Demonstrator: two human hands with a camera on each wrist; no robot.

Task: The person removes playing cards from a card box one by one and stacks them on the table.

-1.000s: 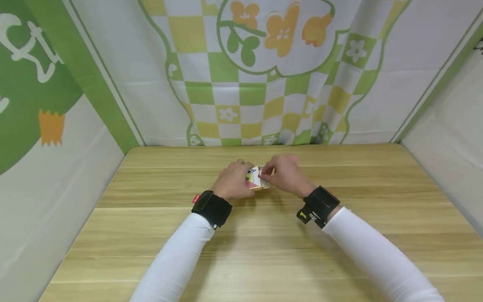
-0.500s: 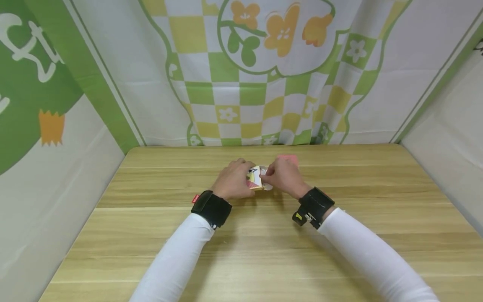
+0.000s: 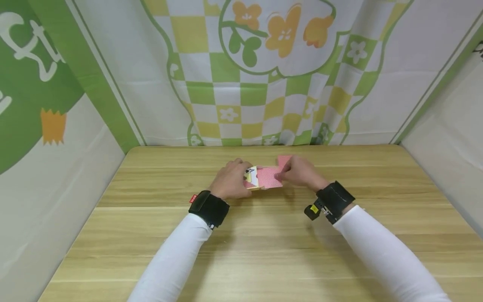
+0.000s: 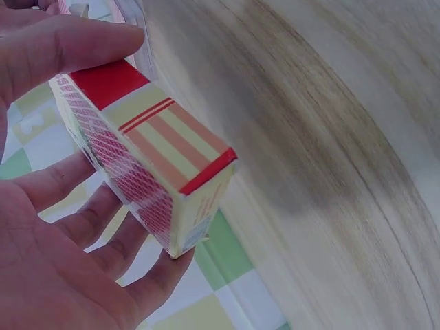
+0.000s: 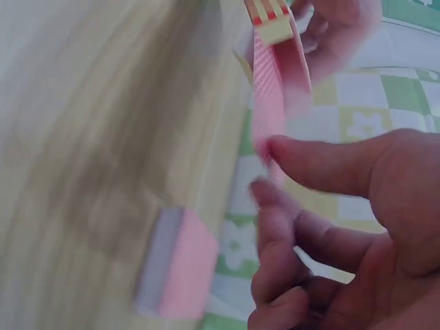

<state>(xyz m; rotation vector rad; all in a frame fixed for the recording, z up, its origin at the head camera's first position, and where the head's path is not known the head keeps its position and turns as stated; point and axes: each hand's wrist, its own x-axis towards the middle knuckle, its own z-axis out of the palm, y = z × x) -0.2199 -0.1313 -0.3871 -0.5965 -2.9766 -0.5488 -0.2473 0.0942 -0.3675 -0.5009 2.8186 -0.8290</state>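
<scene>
My left hand (image 3: pixel 229 179) grips a playing-card box (image 3: pixel 250 177) whose top face shows an A and a yellow picture. In the left wrist view, the box (image 4: pixel 141 148) has red, cream and striped sides, with the thumb on one edge and fingers along another. From its right-hand end sticks a red-patterned playing card (image 3: pixel 268 178), partly out. My right hand (image 3: pixel 302 173) pinches the card's outer edge between thumb and finger. Behind that hand a pink-backed stack of cards (image 3: pixel 284 160) lies on the table; the right wrist view shows this stack (image 5: pixel 187 268) as a thick block.
The wooden table (image 3: pixel 260 251) spreads out in front of both forearms. A checked, flowered curtain (image 3: pixel 253 92) hangs at its back edge, and white-and-green cloth walls (image 3: pixel 94 126) stand at the sides. Black camera straps (image 3: pixel 211 208) wrap both wrists.
My right hand has moved right, drawing the red-patterned card out of the box's end, where only white flap showed before. The left hand and box have shifted very slightly left.
</scene>
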